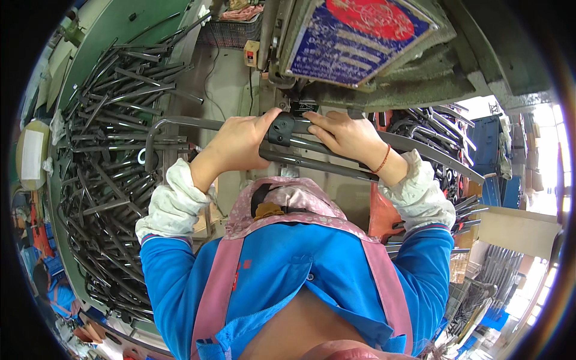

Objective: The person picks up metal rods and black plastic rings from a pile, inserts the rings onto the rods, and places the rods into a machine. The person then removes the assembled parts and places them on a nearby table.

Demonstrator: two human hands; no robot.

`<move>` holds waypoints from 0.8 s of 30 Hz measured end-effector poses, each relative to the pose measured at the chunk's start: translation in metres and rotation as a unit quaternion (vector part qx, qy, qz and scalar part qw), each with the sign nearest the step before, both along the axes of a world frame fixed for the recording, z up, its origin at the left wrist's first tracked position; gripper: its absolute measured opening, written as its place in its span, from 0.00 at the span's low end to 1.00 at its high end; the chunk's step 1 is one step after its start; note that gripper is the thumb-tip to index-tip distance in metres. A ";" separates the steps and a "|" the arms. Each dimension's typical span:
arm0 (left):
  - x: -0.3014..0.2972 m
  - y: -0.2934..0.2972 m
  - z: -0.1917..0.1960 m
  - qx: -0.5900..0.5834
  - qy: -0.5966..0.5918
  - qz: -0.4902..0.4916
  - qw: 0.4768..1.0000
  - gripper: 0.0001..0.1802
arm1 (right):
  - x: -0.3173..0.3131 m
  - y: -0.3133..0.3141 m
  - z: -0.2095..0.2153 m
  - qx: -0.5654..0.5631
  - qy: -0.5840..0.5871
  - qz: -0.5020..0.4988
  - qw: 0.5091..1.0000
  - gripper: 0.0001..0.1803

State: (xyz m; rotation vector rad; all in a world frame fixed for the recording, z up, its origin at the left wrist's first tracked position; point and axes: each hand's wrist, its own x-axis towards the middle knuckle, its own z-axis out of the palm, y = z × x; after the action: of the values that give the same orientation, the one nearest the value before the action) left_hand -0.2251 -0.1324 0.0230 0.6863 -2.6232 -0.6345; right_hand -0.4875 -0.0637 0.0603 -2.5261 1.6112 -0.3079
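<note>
Your left hand (237,144) and right hand (348,137) both grasp the bent grey metal tube frame (312,157), either side of its black plastic joint (281,128). It sits crosswise between them. A pile of dark metal rods (111,150) lies left of your left hand.

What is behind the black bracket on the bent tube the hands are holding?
Behind the black bracket stands a grey machine body bearing a blue and red plate. The left hand and right hand cover the tube's middle.
</note>
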 end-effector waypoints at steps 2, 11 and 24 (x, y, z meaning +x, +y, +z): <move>-0.003 -0.013 0.001 -0.005 -0.008 -0.006 1.000 0.51 | -0.007 -0.013 -0.017 -0.113 -0.043 0.030 0.992 0.17; -0.012 -0.040 0.000 -0.033 -0.008 -0.055 0.998 0.40 | -0.015 -0.024 -0.032 -0.070 -0.113 -0.005 0.991 0.13; -0.016 -0.055 0.002 -0.039 0.001 -0.090 0.995 0.23 | -0.025 -0.025 -0.052 0.020 -0.122 -0.034 0.992 0.19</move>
State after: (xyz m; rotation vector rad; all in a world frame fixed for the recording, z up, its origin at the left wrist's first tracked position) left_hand -0.2407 -0.1879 0.0248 0.4279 -2.7119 -0.5794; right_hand -0.5129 -0.0883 0.0084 -2.3028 1.5911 -0.5625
